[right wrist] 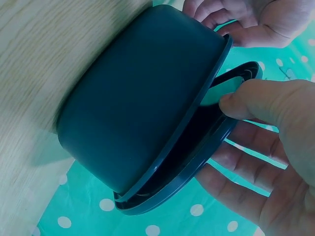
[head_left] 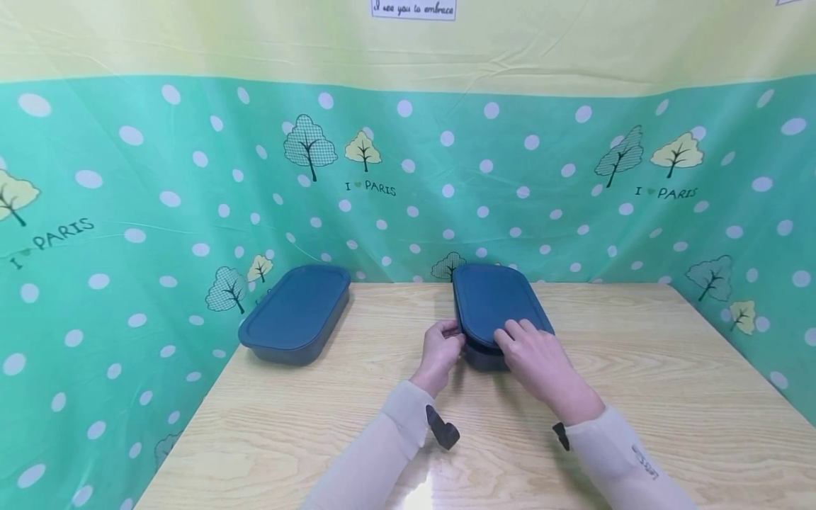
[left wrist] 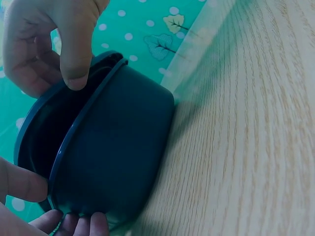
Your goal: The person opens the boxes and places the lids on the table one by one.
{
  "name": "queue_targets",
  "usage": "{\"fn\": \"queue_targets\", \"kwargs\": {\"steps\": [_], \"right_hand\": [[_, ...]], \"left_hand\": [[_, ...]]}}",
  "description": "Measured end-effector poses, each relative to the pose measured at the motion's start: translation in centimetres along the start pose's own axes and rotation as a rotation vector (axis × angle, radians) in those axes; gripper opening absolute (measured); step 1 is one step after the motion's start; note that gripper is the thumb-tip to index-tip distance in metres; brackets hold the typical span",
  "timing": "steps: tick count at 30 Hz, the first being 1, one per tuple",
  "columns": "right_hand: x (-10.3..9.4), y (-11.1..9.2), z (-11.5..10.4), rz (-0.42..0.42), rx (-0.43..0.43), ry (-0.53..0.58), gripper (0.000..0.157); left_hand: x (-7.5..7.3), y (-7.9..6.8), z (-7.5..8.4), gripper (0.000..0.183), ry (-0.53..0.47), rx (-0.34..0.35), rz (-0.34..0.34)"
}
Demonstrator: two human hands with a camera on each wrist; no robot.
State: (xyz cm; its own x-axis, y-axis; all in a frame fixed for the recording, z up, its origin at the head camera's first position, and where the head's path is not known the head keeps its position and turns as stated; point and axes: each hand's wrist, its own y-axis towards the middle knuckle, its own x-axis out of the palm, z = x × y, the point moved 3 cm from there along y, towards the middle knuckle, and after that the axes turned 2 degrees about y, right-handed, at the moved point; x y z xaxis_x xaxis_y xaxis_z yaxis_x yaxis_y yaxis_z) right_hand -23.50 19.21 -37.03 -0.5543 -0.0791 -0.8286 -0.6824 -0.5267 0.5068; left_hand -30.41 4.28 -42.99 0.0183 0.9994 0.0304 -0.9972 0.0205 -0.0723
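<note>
My left hand (head_left: 443, 354) steadies the box (head_left: 486, 360) at its near left corner, thumb at the rim and fingertips bent against the wall. My right hand (head_left: 532, 354) pinches the near edge of the lid (head_left: 497, 297), thumb beneath and fingers over the top. The box sits upright on the worktop (head_left: 382, 340), right of centre and close to the cloth (head_left: 408, 234). The lid lies tilted over it: near the right corner it is close to the rim, and the gap widens toward the left.

To handle this well, I think I should hold the box firmly so it doesn't slide, and turn the lid evenly rather than wrench one corner, which could twist it or tip the box. My left thumb is best kept out of the gap, where it might get nipped.

Well apart, at the left of the worktop, another box (head_left: 319, 345) has its lid on.

For writing, the cloth repeats "I PARIS" with a heart between the words, and a panel (head_left: 414, 9) at the top reads "I see you to embrace". My right sleeve (head_left: 631, 464) carries small lettering, perhaps starting "Let's", but it is too small to be sure. I see no brand on the box.
</note>
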Motion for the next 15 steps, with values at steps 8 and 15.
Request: {"fn": "queue_targets", "kwargs": {"steps": [8, 15], "right_hand": [[-0.28, -0.05, 0.09, -0.015, 0.014, 0.003, 0.013], [-0.55, -0.11, 0.19, 0.029, 0.023, -0.001, 0.018]], "left_hand": [[0.03, 0.00, 0.00, 0.033, -0.009, 0.001, 0.002], [0.07, 0.04, -0.17, 0.033, -0.008, 0.018, 0.000]]}}
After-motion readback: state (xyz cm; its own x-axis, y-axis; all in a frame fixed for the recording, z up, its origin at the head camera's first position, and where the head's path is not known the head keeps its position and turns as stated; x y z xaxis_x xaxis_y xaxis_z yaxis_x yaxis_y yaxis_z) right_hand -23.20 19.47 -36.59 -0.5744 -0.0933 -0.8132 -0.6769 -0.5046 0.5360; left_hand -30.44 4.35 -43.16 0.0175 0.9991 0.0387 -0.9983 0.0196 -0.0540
